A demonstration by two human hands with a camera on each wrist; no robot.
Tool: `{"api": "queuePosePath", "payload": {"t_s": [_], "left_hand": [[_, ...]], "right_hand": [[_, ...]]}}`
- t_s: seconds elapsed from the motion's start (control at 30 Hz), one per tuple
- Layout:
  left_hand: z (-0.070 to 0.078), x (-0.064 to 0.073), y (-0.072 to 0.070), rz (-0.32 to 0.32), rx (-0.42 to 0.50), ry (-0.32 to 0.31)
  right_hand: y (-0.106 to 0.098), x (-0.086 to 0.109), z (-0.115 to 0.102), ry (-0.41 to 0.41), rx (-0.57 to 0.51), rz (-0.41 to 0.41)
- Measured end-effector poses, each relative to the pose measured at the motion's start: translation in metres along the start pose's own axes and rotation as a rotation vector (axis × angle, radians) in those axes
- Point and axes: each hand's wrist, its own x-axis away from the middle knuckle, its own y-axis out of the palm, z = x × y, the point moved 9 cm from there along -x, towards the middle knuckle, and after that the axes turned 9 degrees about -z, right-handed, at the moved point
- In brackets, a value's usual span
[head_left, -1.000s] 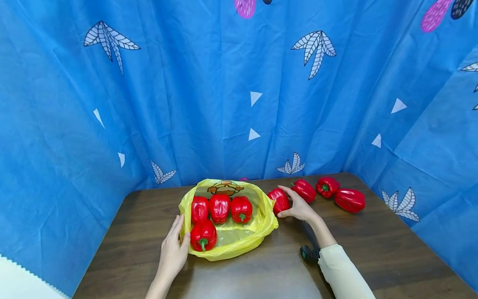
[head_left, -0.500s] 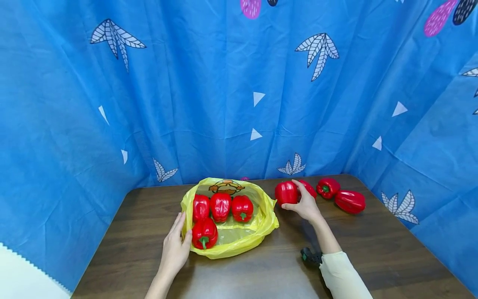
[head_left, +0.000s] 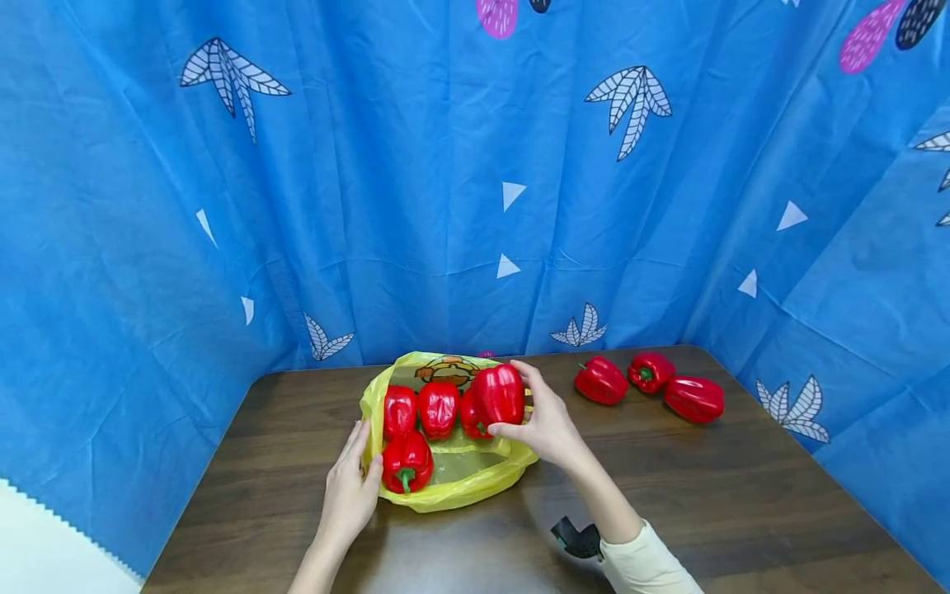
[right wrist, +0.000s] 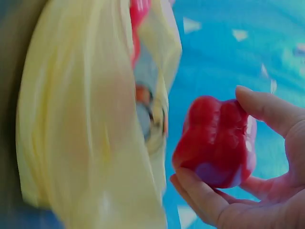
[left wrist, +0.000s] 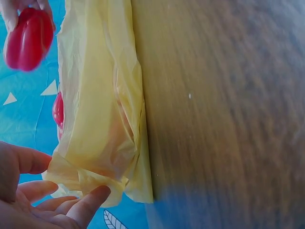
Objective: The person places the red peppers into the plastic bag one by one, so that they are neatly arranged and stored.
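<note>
- Yellow, thin film is spread into a wide-mouthed bag [head_left: 475, 490], set on the dark wood-look counter [head_left: 705, 511].
- By the right hand [head_left: 545, 425], a red held pepper [head_left: 500, 393] is gripped between thumb and curled fingers, over the right part of the bag's mouth.
- By the left hand [head_left: 350, 487], the bag's left side is touched with loosely extended fingers, thumb spread apart.
- Inside the bag, a row is formed along the back by the left pepper [head_left: 400, 410], the middle pepper [head_left: 439, 410] and the right pepper [head_left: 472, 415]; the last is partly covered by the held one. The front pepper [head_left: 407, 462] is placed nearer the wearer.
- The bag's right rim is partly blocked from sight by the right hand.
- Three loose peppers [head_left: 601, 380] are grouped on the counter, well to the right.
- The counter is backed by a blue curtain [head_left: 445, 165].
- A dark object [head_left: 576, 539] is seen beside the right sleeve [head_left: 646, 561].
</note>
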Motion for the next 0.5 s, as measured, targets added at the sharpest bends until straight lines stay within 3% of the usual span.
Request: {"api": "queuePosePath", "payload": {"t_s": [0.23, 0.5], "left_hand": [[-0.002, -0.001, 0.002, -0.018, 0.009, -0.014], [-0.003, -0.002, 0.001, -0.020, 0.006, -0.017]], "right_hand": [[0.059, -0.001, -0.004, 0.012, 0.154, -0.161], [0.081, -0.002, 0.010, 0.045, 0.229, -0.220]]}}
